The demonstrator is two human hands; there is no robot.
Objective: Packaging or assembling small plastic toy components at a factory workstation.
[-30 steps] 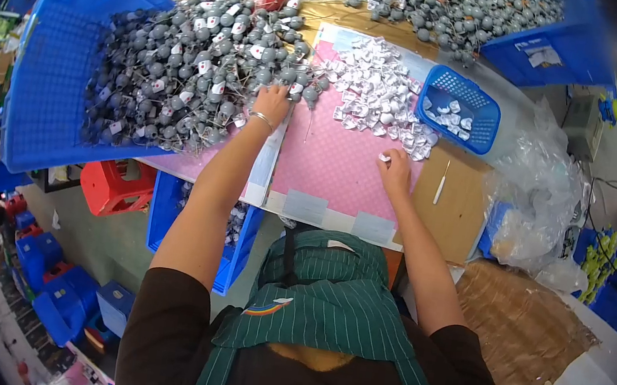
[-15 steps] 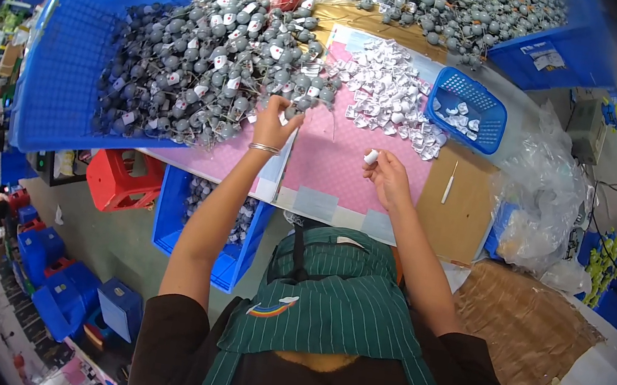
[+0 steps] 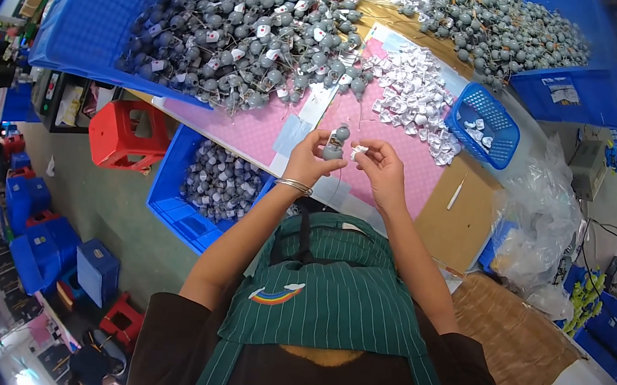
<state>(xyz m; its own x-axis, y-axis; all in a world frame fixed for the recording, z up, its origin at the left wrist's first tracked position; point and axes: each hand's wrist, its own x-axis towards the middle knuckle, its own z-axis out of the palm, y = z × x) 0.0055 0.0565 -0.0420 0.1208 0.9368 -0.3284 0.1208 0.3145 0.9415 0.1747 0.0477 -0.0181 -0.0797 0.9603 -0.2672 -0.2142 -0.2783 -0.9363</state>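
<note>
L hand (image 3: 313, 159) nr worktop (image 3: 246, 134) front edge, fingers on grey fig. (image 3: 335, 149) | R hand (image 3: 383, 176) just beside, pinching sm. wht pc. (image 3: 358, 151); contact w/ fig. unclear | grey heap (image 3: 243, 36), L side, partly in lg. blue crate (image 3: 107, 6) | wht pile (image 3: 413, 97) by blue basket (image 3: 465, 91), R side | wht tool (image 3: 455, 195) on cardboard (image 3: 455, 231), front R corner

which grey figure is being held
The grey figure in the left hand, beside the white piece in the right hand; the others lie heaped, untouched.
</note>
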